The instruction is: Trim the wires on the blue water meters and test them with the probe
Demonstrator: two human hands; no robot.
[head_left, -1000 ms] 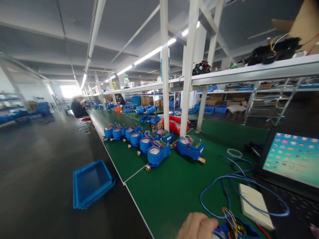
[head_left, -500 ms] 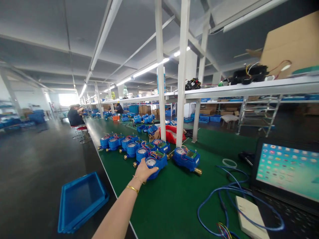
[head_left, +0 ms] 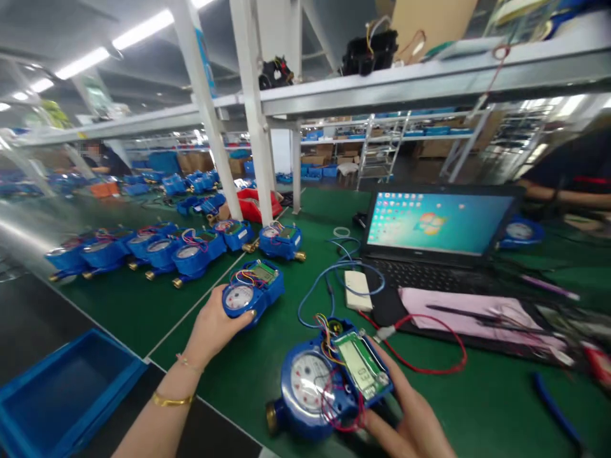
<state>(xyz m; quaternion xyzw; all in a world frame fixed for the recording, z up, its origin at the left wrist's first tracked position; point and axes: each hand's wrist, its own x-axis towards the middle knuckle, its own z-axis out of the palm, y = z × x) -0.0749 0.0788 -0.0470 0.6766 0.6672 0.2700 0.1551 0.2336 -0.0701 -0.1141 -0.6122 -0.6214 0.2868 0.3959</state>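
Note:
My left hand (head_left: 217,327) is closed round the dial end of a blue water meter (head_left: 255,292), over the green bench left of centre. That meter has a white round dial, thin coloured wires and a small display. My right hand (head_left: 405,407) grips a second water meter (head_left: 310,385) by its display end, close to me. Its lit display shows digits, red wires loop over its side, and a brass fitting sticks out at lower left. Part of my right hand's fingers is hidden behind this meter.
Several more meters (head_left: 160,251) stand in a row at the left. A laptop (head_left: 439,222), a white box (head_left: 357,289) with a blue cable, and a pink cloth (head_left: 477,312) lie right. A blue tray (head_left: 71,394) is at lower left. Shelf posts (head_left: 252,114) rise behind; another person's arm (head_left: 568,191) is far right.
The view has swung right and down. My left hand has brought its meter away from the row, nearer to me. My right hand, out of view before, now shows with another meter.

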